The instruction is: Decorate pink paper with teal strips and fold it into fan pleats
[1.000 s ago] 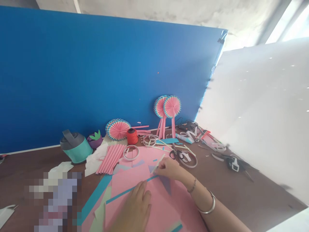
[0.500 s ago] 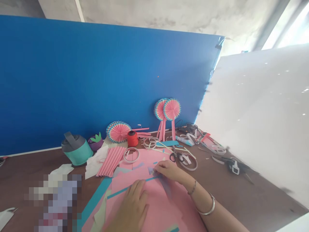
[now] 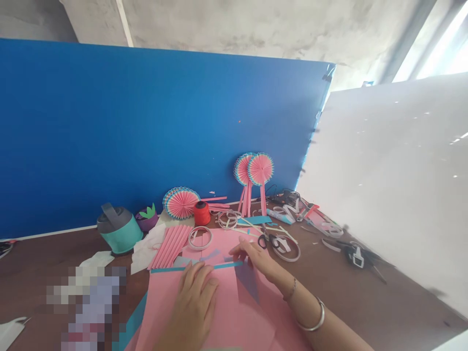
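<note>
My left hand (image 3: 193,302) lies flat, fingers spread, on a pink paper sheet (image 3: 226,312). A narrow blue strip (image 3: 168,270) runs along the sheet's far edge, near the fingertips. My right hand (image 3: 254,256) is bent over the strip's right end, thumb and fingers apart; whether the fingertips touch the paper is unclear. More pink paper (image 3: 219,239) lies beyond the strip. Black-handled scissors (image 3: 268,239) and a roll of tape (image 3: 200,238) rest just past the hands.
A pleated pink paper (image 3: 171,246), a teal container (image 3: 120,231) and a purple pot (image 3: 146,219) are at the left. Pink paper fans (image 3: 261,169) lean on the blue board (image 3: 146,122), near a red thread spool (image 3: 202,213). A black-and-white tool (image 3: 356,256) lies right.
The sheet with the blue strip has turned so that the strip lies nearly level. My left hand has moved slightly left, its fingertips now near the strip. My right hand's fingers have opened.
</note>
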Demonstrator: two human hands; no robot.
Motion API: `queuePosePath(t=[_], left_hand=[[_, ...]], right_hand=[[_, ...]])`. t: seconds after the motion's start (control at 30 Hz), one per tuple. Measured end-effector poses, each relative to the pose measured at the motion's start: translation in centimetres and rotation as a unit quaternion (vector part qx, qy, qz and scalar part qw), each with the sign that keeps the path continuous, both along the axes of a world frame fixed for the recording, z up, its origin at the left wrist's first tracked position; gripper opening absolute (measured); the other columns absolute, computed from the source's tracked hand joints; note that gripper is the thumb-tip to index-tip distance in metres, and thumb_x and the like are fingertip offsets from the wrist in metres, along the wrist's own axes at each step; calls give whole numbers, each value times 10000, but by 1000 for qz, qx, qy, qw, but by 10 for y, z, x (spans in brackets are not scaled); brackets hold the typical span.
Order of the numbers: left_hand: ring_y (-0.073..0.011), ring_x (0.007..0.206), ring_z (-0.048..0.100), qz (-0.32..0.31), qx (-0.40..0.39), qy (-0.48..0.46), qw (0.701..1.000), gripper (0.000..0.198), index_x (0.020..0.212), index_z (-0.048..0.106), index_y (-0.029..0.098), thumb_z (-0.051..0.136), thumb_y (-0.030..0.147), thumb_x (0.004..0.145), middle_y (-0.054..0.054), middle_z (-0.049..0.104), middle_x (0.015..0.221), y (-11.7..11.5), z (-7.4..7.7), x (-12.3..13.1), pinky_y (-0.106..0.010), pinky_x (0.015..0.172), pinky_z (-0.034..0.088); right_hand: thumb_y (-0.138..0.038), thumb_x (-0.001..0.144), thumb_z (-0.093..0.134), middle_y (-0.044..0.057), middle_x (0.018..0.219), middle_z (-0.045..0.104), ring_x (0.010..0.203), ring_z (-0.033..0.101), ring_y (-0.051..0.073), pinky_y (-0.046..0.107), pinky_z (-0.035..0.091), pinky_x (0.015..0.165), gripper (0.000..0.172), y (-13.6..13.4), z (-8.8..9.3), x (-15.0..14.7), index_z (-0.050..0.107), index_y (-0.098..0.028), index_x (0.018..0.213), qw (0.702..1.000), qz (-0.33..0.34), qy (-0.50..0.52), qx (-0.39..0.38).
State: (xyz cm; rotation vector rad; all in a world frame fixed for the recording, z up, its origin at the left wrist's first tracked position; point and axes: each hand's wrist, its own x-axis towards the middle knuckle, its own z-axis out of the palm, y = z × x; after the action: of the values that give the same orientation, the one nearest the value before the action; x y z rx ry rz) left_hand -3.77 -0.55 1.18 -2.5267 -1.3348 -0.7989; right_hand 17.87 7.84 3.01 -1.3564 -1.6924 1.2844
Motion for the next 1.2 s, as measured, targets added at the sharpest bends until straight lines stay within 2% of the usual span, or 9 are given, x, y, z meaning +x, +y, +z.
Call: queuePosePath(t=[0.1, 0.2, 0.3, 0.47, 0.6, 0.77, 0.87, 1.0, 1.2], left_hand=[[-267, 1188, 467, 7, 1, 9, 1000, 277, 993, 581, 229, 403, 74, 849, -61, 584, 1183, 1, -1, 1, -495, 991, 433], [-277, 1179, 491, 9, 8, 8, 1000, 268, 973, 580, 233, 402, 76, 848, -59, 597, 1176, 2, -1, 2, -520, 971, 445], [-254, 1161, 525, 4, 12, -5, 1000, 278, 1007, 570, 238, 397, 83, 853, -60, 603, 1184, 2, 0, 4, -516, 991, 435], [-225, 1203, 501, 28, 0, -91, 995, 305, 1155, 513, 206, 372, 125, 897, -133, 506, 1310, 3, 6, 2, -377, 914, 499], [-245, 1170, 511, 51, -15, -131, 990, 345, 1252, 471, 207, 422, 228, 911, -121, 563, 1249, 8, 5, -5, -431, 933, 464], [-226, 901, 612, 81, -128, -162, 975, 224, 943, 632, 214, 455, 344, 903, -59, 685, 905, 16, 4, -9, -416, 843, 479], [-199, 763, 614, 86, -163, -170, 968, 246, 725, 617, 223, 457, 315, 887, -19, 674, 750, 19, 6, -8, -388, 802, 475], [-188, 723, 608, 85, -169, -179, 965, 243, 690, 605, 226, 457, 295, 870, -6, 660, 706, 21, 8, -9, -358, 783, 468], [-188, 728, 608, 89, -161, -160, 970, 234, 693, 611, 229, 459, 278, 864, 4, 664, 706, 20, 8, -10, -358, 781, 451]], right_hand=[[-602, 819, 473, 40, 700, 640, 625, 524, 126, 209, 345, 507, 518, -1, 2, 1, 701, -144, 743, 999, 37, 15, -28], [-443, 692, 691, -15, 589, 581, 562, 478, 96, 203, 341, 525, 299, 0, -2, 1, 664, -146, 671, 997, 70, 19, -37], [-374, 686, 685, -26, 578, 561, 546, 456, 88, 206, 337, 527, 230, 0, -5, 0, 648, -149, 653, 996, 70, 47, -25], [-324, 698, 647, -18, 600, 578, 579, 471, 98, 213, 358, 562, 177, 0, -5, -1, 656, -154, 648, 996, 77, 39, 25], [-304, 713, 631, -11, 631, 609, 594, 480, 103, 212, 363, 568, 155, -1, -3, -3, 677, -163, 670, 995, 76, 19, 61], [-329, 696, 658, -2, 641, 634, 602, 507, 117, 211, 385, 557, 159, -4, -1, -5, 705, -179, 672, 993, 94, 11, 68], [-349, 696, 649, 2, 644, 631, 606, 517, 118, 219, 408, 582, 190, -5, 2, -4, 706, -172, 660, 992, 112, 52, 34], [-334, 740, 576, 11, 656, 644, 611, 538, 121, 224, 424, 594, 237, -7, 6, -3, 705, -166, 635, 992, 114, 52, 12], [-247, 698, 603, 9, 684, 675, 621, 545, 132, 227, 412, 590, 198, -8, 6, -7, 753, -192, 815, 995, 54, -38, 72]])
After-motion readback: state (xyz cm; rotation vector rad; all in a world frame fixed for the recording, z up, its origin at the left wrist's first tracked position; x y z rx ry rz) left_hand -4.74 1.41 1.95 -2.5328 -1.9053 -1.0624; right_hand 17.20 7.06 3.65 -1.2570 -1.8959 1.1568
